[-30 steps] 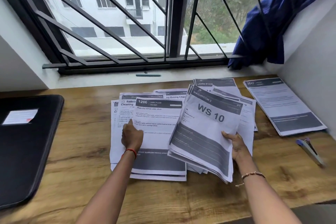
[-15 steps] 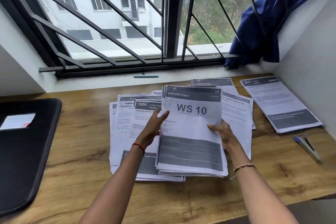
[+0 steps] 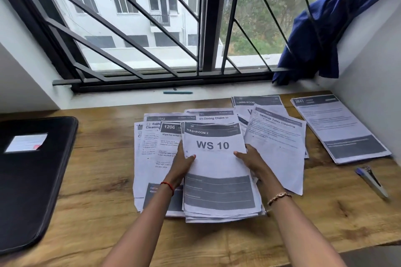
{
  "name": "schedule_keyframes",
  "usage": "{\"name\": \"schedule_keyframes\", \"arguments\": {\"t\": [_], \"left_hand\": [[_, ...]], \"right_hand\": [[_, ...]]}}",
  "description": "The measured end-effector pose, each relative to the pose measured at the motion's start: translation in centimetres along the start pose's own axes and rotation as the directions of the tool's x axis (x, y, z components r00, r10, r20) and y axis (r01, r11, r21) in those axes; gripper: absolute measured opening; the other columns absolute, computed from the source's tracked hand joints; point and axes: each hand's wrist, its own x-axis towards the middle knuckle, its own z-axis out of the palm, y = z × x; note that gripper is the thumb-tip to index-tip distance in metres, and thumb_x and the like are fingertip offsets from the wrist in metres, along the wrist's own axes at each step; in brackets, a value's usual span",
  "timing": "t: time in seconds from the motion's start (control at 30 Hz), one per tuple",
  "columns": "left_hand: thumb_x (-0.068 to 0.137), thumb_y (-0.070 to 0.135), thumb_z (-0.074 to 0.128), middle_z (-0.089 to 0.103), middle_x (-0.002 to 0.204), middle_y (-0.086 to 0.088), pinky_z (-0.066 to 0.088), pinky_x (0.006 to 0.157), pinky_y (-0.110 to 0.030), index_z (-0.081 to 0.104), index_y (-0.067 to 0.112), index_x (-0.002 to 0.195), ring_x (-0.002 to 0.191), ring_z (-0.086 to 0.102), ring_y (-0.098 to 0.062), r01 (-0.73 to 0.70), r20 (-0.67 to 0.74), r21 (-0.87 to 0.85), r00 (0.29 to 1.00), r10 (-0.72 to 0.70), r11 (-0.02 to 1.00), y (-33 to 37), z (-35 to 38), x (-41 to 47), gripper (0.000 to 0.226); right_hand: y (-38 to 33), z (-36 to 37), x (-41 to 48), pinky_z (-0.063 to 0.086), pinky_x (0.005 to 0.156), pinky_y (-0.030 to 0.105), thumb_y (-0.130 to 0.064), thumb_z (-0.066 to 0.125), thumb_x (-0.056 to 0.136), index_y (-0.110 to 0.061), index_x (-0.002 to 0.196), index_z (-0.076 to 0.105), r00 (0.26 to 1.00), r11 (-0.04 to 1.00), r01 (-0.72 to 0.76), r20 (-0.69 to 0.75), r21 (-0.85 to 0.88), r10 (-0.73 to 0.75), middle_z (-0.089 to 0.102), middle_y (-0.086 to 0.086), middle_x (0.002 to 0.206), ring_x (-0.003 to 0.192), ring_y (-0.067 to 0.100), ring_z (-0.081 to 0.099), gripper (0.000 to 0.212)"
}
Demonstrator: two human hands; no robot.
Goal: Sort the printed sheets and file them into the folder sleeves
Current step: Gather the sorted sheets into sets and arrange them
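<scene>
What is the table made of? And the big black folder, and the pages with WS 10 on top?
Table: looks like wood, matte, with grain streaks and knots; possibly laminate. Black folder: seems fabric or faux leather, with a piped rim. WS 10 stack: thin printed paper, edges fanned.

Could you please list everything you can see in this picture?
white-and-grey stack of printed sheets topped "WS 10": one, table centre
loose white-and-grey printed sheets: several, fanned under the stack
pile of sheets headed "2641": one, white-and-grey, far right
flat black folder: one, table's left end
brown wooden table: one, under everything
blue-and-grey stapler-like tool: one, table's right edge
teal pen: one, window sill
dark blue cloth: one, window's right corner
black window grille: one, behind table
left hand grip: one, holds stack's left edge
right hand grip: one, holds stack's right edge
</scene>
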Motion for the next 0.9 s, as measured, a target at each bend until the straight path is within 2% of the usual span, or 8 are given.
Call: {"name": "schedule_keyframes", "arguments": {"t": [0.07,0.23,0.4,0.5,0.63,0.73,0.83,0.9], "left_hand": [[0.085,0.001,0.053,0.036,0.148,-0.003,0.031,0.112,-0.038,0.019,0.016,0.148,0.133,0.038,-0.022,-0.049,-0.029,0.069,0.998,0.051,0.996,0.3,0.0,-0.2,0.073],[0.093,-0.004,0.043,0.042,0.143,-0.009,0.039,0.096,-0.026,0.015,0.019,0.148,0.123,0.047,-0.023,-0.200,-0.171,0.177,0.958,0.230,0.964,4.1,0.2,-0.7,0.066],[0.097,0.001,0.042,0.039,0.139,-0.006,0.048,0.089,-0.029,0.007,0.018,0.148,0.108,0.050,-0.014,-0.460,-0.250,0.156,0.838,0.485,0.874,9.1,-0.8,-0.5,0.064],[0.098,0.010,0.043,0.039,0.135,0.011,0.054,0.079,-0.027,0.007,0.036,0.142,0.097,0.058,-0.002,-0.573,-0.278,0.106,0.768,0.577,0.813,9.9,-1.4,-0.6,0.062],[0.094,0.018,0.049,0.042,0.129,0.013,0.051,0.076,-0.011,0.016,0.025,0.137,0.099,0.056,0.013,-0.551,-0.320,0.041,0.783,0.533,0.834,8.5,-1.4,-1.4,0.055],[0.088,0.048,0.046,0.047,0.118,0.015,0.047,0.072,-0.006,0.025,0.014,0.137,0.098,0.055,0.012,-0.515,-0.337,0.040,0.800,0.497,0.856,7.0,-1.6,-1.8,0.063],[0.096,0.028,0.045,0.056,0.111,-0.003,0.047,0.066,-0.005,0.038,0.001,0.132,0.092,0.059,-0.009,-0.460,-0.350,0.075,0.818,0.456,0.885,6.5,-2.0,-1.2,0.046],[0.098,0.014,0.043,0.055,0.109,-0.006,0.050,0.065,-0.007,0.042,0.000,0.125,0.088,0.058,-0.007,-0.449,-0.333,0.098,0.826,0.454,0.888,7.2,-2.2,-0.8,0.030]], "right_hand": [[-0.5,0.2,-0.3,0.050,0.091,0.039,-0.003,0.065,0.084,-0.002,0.122,0.053,1.000,0.999,0.025,0.003,0.020,-0.025,0.060,0.018,0.121,0.100,0.028,0.060,0.040],[-4.4,0.6,-1.2,0.051,0.089,0.038,0.003,0.058,0.084,-0.003,0.121,0.054,0.970,0.973,0.225,-0.110,0.044,-0.219,0.062,0.015,0.116,0.097,0.024,0.060,0.037],[-9.5,1.4,-2.9,0.055,0.074,0.020,-0.001,0.055,0.090,-0.004,0.108,0.051,0.849,0.856,0.493,-0.301,0.157,-0.434,0.061,0.009,0.102,0.090,0.017,0.061,0.019],[-10.3,2.2,-3.5,0.055,0.074,0.017,-0.001,0.056,0.089,-0.007,0.103,0.048,0.774,0.780,0.603,-0.362,0.168,-0.520,0.058,0.008,0.100,0.088,0.016,0.059,0.017],[-8.7,3.7,-3.9,0.048,0.070,0.006,0.001,0.061,0.086,-0.006,0.110,0.049,0.786,0.791,0.584,-0.374,0.184,-0.493,0.058,0.001,0.096,0.086,0.003,0.056,0.027],[-7.8,4.4,-4.1,0.051,0.079,0.016,-0.002,0.061,0.087,-0.013,0.109,0.047,0.788,0.802,0.583,-0.332,0.129,-0.519,0.057,-0.006,0.096,0.088,0.000,0.056,0.028],[-8.2,4.7,-3.9,0.052,0.081,0.021,-0.003,0.059,0.089,-0.003,0.114,0.054,0.777,0.810,0.584,-0.326,0.054,-0.538,0.056,0.000,0.102,0.090,0.011,0.056,0.026],[-8.8,4.4,-3.6,0.052,0.078,0.019,-0.002,0.058,0.089,0.004,0.116,0.055,0.780,0.828,0.561,-0.337,0.004,-0.527,0.057,0.002,0.102,0.093,0.015,0.054,0.028]]}}
